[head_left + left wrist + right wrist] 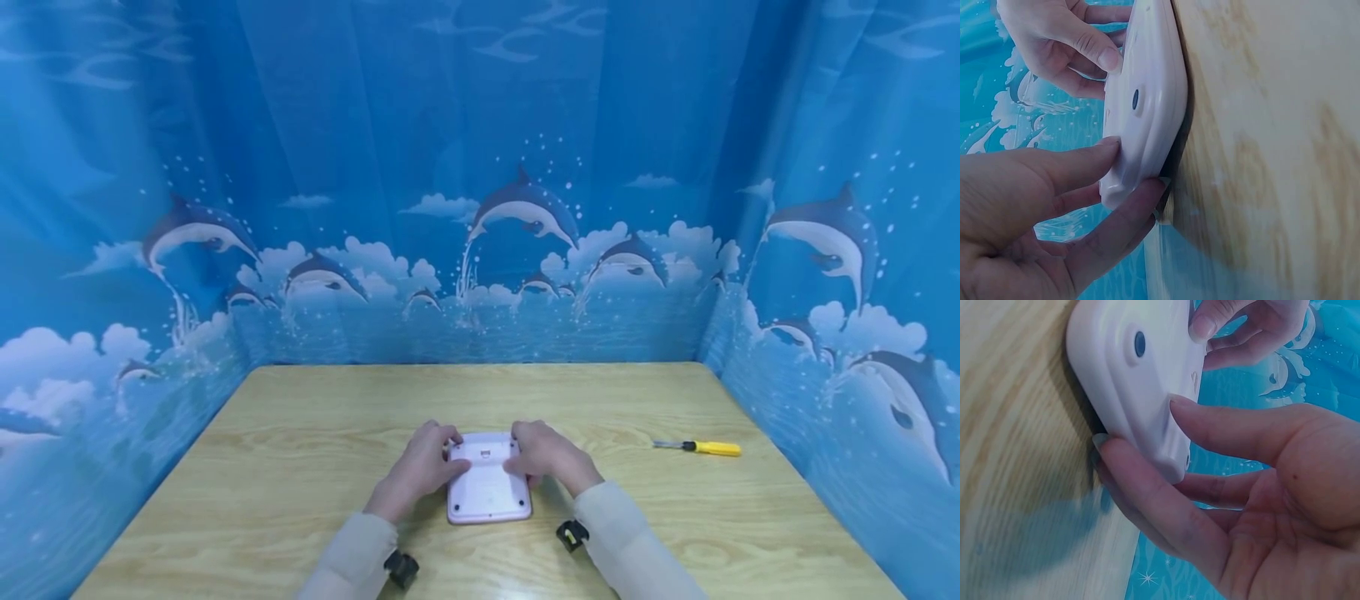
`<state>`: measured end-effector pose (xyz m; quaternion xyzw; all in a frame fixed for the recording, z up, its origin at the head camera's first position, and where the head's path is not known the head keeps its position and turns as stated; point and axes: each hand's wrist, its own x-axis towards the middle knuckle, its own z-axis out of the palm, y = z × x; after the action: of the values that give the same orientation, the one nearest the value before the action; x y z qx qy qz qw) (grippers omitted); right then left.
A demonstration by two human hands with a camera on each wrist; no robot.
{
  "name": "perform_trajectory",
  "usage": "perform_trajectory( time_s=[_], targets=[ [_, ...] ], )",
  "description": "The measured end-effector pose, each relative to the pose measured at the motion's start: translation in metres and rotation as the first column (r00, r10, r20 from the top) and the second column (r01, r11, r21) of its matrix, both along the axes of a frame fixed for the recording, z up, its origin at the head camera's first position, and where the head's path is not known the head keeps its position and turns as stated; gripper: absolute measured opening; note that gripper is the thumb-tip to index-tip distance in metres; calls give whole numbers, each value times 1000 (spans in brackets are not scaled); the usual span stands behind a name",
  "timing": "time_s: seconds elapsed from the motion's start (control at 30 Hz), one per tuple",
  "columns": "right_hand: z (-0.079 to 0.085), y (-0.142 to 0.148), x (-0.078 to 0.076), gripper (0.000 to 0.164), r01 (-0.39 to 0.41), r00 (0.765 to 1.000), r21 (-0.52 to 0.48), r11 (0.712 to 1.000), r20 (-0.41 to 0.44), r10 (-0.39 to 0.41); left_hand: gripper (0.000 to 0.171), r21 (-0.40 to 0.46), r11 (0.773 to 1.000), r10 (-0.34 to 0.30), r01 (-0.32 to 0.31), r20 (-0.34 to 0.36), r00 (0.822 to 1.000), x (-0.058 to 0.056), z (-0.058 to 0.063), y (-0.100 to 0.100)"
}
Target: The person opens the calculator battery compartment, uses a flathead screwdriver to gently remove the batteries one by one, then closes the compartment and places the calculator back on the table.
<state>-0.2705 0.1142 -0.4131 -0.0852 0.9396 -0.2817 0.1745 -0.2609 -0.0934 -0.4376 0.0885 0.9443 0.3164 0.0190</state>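
A pale pink-white calculator [489, 492] lies back side up on the table before me, with small dark round feet at its corners and a little latch near its far end. My left hand [417, 468] grips its left side, the thumb on the back face and fingertips tucked at the lower edge, close over the wood. On the opposite side my right hand [553, 458] holds it the same way, thumb on top. In the right wrist view the right fingers [1147, 481] curl round the rim beside a dark foot. The calculator's key side is hidden underneath.
A screwdriver [712, 448] with a yellow handle lies on the wooden table [315, 417] at the right, its shaft pointing left. Blue curtains [420, 167] printed with dolphins stand along the table's back and both sides.
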Motion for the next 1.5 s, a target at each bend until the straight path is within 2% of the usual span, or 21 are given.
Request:
perform_trajectory(
  time_s=[0.5, 0.73, 0.83, 0.9, 1.03, 1.13, 1.23, 1.4, 1.5],
  targets=[
    [-3, 0, 0, 40, 11, 1000, -13, 1000, -1, -11, 32, -8, 1000, -13, 13, -12, 1000, -1, 0, 2],
    [-3, 0, -1, 43, 12, 1000, -10, 1000, 9, -12, 32, -8, 1000, 4, -4, 15, 1000, -1, -2, 3],
    [-3, 1, -1, 46, 2, 1000, -18, 1000, 6, -2, 31, 4, 1000, -8, 8, 12, 1000, -1, -2, 1],
    [-2, 1, -2, 48, -15, 1000, -19, 1000, -5, 15, 31, 15, 1000, -9, 9, 14, 1000, -2, -1, 0],
    [1, 1, -3, 46, -45, 995, 27, 999, -85, 47, 31, 25, 1000, 8, -8, 28, 1000, -2, 0, -1],
    [3, -1, -4, 40, -58, 983, 74, 996, -171, 70, 31, 23, 1000, 12, -13, 26, 1000, -2, 0, -1],
    [5, -4, -5, 33, -95, 963, 79, 992, -245, 112, 30, 23, 1000, -6, 6, -3, 1000, -1, 1, -2],
    [7, -12, -7, 24, -224, 912, 41, 974, -342, 225, 29, 21, 999, -45, 47, -57, 997, 0, -1, -4],
    [7, -18, -7, 20, -292, 871, 55, 955, -397, 290, 29, 15, 999, -51, 52, -73, 996, 0, -1, -4]
  ],
)
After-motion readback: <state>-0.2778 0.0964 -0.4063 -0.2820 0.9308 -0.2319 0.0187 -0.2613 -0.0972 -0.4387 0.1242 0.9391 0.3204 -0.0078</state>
